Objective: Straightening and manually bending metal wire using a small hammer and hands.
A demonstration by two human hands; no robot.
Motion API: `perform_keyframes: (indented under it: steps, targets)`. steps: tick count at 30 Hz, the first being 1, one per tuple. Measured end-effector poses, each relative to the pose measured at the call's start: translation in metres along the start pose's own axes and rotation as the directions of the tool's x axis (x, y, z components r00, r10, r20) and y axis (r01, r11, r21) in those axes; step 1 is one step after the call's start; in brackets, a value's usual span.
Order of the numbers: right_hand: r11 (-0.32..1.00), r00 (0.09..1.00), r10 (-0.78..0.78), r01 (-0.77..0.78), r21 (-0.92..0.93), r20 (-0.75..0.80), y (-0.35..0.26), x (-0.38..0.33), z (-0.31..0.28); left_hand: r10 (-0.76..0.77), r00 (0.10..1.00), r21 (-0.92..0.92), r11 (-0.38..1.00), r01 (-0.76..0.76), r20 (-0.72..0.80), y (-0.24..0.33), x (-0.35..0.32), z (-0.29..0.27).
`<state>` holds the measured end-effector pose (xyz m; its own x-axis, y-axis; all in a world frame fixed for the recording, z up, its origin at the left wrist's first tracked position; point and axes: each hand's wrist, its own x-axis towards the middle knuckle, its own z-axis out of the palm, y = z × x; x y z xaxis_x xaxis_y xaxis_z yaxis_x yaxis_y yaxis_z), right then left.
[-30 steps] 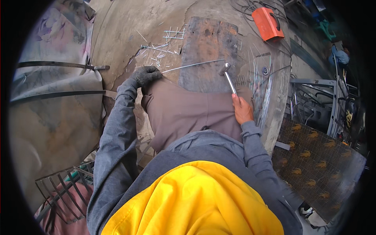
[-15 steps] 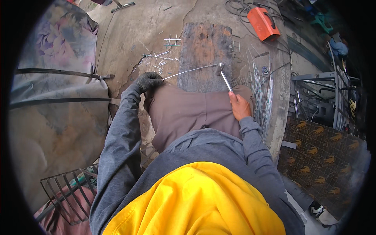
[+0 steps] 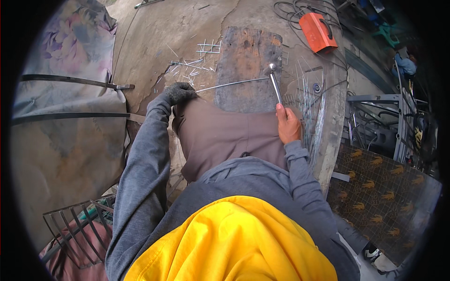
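My left hand [image 3: 181,93], in a dark grey glove, is closed around one end of a thin metal rod [image 3: 233,84]. The rod slants over a worn wooden board [image 3: 247,51] in front of my knees, its far end close to the hammer. Bare, my right hand [image 3: 288,124] grips a hammer [image 3: 275,87] by its shiny metal handle. The hammer's head is above the right part of the board; whether it touches the rod I cannot tell. Left of the board lie loose cut rod pieces [image 3: 187,70] and a small wire grid [image 3: 209,47].
An orange box with a black handle [image 3: 318,33] and coiled cables stands at the far right. Long thin rods [image 3: 309,103] lie beside my right knee. Dark metal bars [image 3: 70,116] cross a cloth sheet [image 3: 65,159] on the left. A person [image 3: 406,64] is at the far right.
The hammer has shifted slightly right and its head has risen, standing more upright. My left hand still holds the rod. The whole view has shifted a little.
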<state>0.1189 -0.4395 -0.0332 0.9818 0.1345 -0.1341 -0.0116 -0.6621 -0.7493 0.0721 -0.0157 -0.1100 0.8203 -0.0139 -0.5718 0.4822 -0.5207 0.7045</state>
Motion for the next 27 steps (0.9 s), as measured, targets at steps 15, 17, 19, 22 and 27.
perform_keyframes:
  steps: [15,17,19,22,27]
  targets:
    - [0.985,0.995,0.090,-0.082,-0.153,0.048,0.010,0.013,0.028,-0.025,0.977,-0.001,1.000,0.025,-0.210,0.023,-0.030,0.018]
    - [0.984,0.992,0.092,-0.077,-0.159,0.085,0.012,0.019,0.026,0.002,0.979,-0.008,1.000,-0.004,-0.204,0.020,-0.027,0.019]
    - [0.983,0.988,0.092,-0.070,-0.167,0.123,0.013,0.021,0.024,-0.003,0.977,0.054,0.998,0.014,-0.212,0.018,-0.025,0.018]
    - [0.992,0.995,0.042,-0.030,-0.123,0.094,0.009,0.014,0.017,0.008,0.974,0.013,1.000,-0.005,-0.225,0.021,-0.027,0.023]
    - [0.999,0.999,0.014,-0.012,-0.040,0.039,-0.009,0.001,0.003,0.085,0.954,-0.001,0.996,-0.089,-0.286,0.037,-0.018,0.037]
